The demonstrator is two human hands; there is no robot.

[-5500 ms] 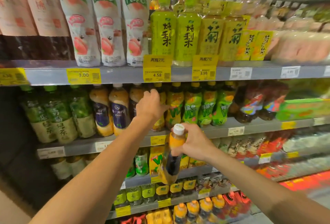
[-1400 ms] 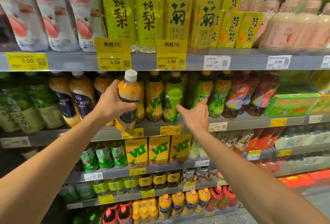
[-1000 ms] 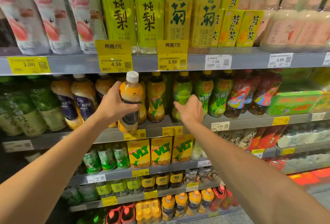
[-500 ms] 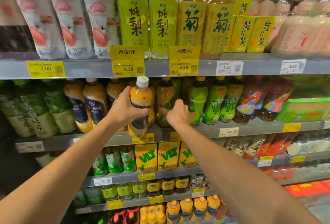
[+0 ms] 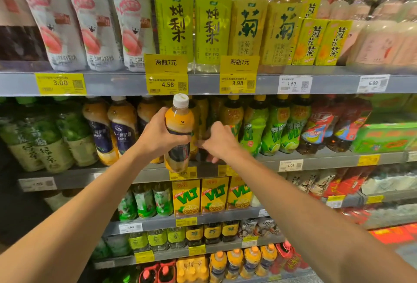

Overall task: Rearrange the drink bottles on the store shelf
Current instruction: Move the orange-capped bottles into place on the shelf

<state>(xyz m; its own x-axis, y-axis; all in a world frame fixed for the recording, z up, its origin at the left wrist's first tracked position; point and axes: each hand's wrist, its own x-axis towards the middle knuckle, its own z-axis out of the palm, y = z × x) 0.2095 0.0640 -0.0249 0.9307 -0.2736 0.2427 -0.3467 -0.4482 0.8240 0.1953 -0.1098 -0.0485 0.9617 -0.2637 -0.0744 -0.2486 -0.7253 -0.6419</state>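
Observation:
My left hand (image 5: 158, 136) grips an orange milk-tea bottle (image 5: 179, 122) with a white cap and a dark label, held upright just in front of the second shelf's edge (image 5: 327, 163). Similar orange bottles with dark blue labels (image 5: 123, 129) stand on that shelf to its left. Right beside the held bottle, my right hand (image 5: 220, 141) reaches into the row with its fingers curled around the lower part of an amber lemon-tea bottle (image 5: 202, 113) standing on the shelf. My hand hides that bottle's base.
Green VLT bottles (image 5: 255, 124) and red-labelled tea bottles (image 5: 316, 127) stand to the right. Green tea bottles (image 5: 45, 138) stand at the left. The upper shelf (image 5: 112, 84) hangs low over the caps, with yellow price tags (image 5: 167, 75). Yellow VLT cartons (image 5: 186, 197) fill the shelf below.
My right hand moved left along the second shelf, from the green bottles to the amber bottle beside the held one, and closed there. My left hand has kept the orange bottle in place.

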